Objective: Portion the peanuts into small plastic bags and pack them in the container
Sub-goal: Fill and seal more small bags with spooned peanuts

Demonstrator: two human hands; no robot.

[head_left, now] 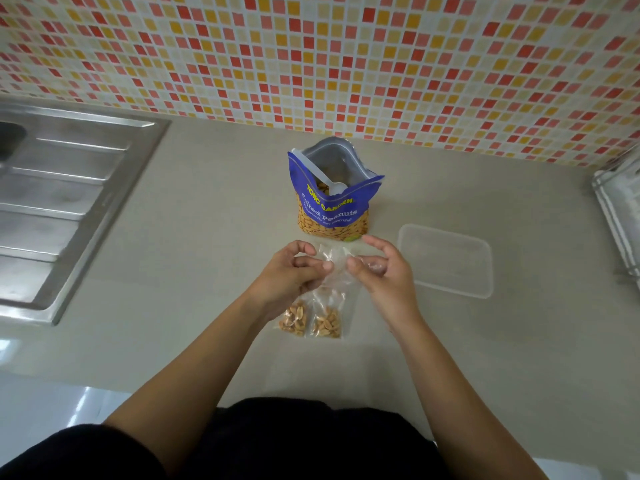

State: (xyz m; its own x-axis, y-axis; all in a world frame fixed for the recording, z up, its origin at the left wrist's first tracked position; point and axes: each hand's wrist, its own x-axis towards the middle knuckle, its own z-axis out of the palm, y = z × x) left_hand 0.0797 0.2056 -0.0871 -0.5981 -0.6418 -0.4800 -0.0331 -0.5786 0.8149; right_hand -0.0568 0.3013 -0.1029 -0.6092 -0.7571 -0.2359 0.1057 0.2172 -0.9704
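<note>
A blue and yellow peanut pouch [332, 213] stands open on the beige counter with a white plastic spoon [320, 176] resting in its mouth. Just in front of it, my left hand [291, 275] and my right hand [384, 271] pinch a small clear plastic bag [337, 268] between them by its top edge; it looks empty. Two small bags filled with peanuts [311, 320] lie side by side on the counter below my hands. A clear rectangular plastic container [446, 259] sits to the right of my right hand.
A steel sink drainboard [69, 202] takes up the left side of the counter. A white rack [620, 209] stands at the far right edge. A tiled wall rises behind the pouch. The counter's front edge runs close to my body.
</note>
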